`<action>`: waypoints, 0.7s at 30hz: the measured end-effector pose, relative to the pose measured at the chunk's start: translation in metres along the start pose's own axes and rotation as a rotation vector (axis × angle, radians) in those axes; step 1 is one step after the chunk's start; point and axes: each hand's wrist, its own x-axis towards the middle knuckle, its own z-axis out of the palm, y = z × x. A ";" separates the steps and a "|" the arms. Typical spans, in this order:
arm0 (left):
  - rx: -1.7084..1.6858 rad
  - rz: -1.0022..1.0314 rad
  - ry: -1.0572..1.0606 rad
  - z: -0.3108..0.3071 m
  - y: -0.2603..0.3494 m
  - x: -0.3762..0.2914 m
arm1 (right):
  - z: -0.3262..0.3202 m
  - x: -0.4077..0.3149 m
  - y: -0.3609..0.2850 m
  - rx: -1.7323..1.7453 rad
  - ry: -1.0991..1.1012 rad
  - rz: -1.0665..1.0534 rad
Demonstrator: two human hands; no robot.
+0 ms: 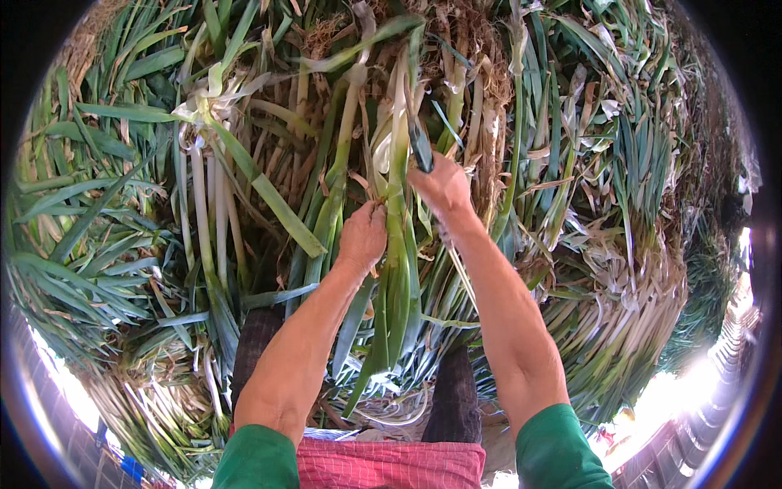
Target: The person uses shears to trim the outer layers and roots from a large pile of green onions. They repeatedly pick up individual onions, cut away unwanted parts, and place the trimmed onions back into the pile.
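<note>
My left hand (364, 232) is closed on outer leaves at the side of a thick leek or large green onion (396, 238). That plant lies lengthwise before me, pale stem away from me and green leaves towards my lap. In my right hand (446, 189) is a knife by its dark handle (421, 145). Its narrow blade points away from me alongside the pale stem, partly hard to make out. A loose green leaf (391, 33) looks blurred above the blade. Just left of my left hand lies another long green stalk (335, 195).
Heaped stalks (98, 183) bank up on the left, and more leafy stalks (635, 134) on the right. A pale-stemmed bundle (211, 202) stands left of centre. Dry roots (492, 122) hang at the back. A red checked cloth (391, 461) covers my lap.
</note>
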 end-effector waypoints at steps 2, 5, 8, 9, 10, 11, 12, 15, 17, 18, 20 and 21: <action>0.048 0.005 0.009 0.001 0.002 -0.006 | -0.005 0.026 -0.009 0.042 -0.045 0.028; 0.088 0.086 0.025 -0.001 0.008 -0.023 | -0.015 0.054 -0.015 -0.084 -0.027 -0.018; 0.045 0.049 0.007 -0.005 0.015 -0.041 | -0.012 0.042 -0.010 0.093 -0.063 0.083; 0.020 0.030 0.011 -0.007 0.017 -0.046 | -0.009 0.028 -0.006 0.160 -0.088 0.147; 0.013 0.004 0.005 -0.009 0.019 -0.049 | -0.005 0.005 0.001 0.335 -0.142 0.148; 0.016 0.016 0.011 -0.011 0.022 -0.051 | -0.001 -0.019 0.007 0.374 -0.180 0.177; 0.016 0.026 0.018 -0.012 0.024 -0.053 | 0.001 -0.046 0.015 0.454 -0.218 0.156; 0.000 0.052 0.049 -0.013 0.032 -0.055 | 0.024 -0.116 0.029 0.674 -0.246 0.139; 0.009 -0.003 0.052 -0.013 0.037 -0.059 | 0.034 -0.141 0.036 0.891 -0.211 0.198; 0.150 0.143 0.185 -0.013 0.040 -0.063 | 0.038 -0.148 0.039 0.917 -0.207 0.189; 0.520 0.501 0.477 -0.013 0.044 -0.071 | 0.047 -0.154 0.040 0.936 -0.200 0.212; 0.564 0.476 0.447 -0.014 0.045 -0.078 | 0.051 -0.155 0.040 0.936 -0.183 0.191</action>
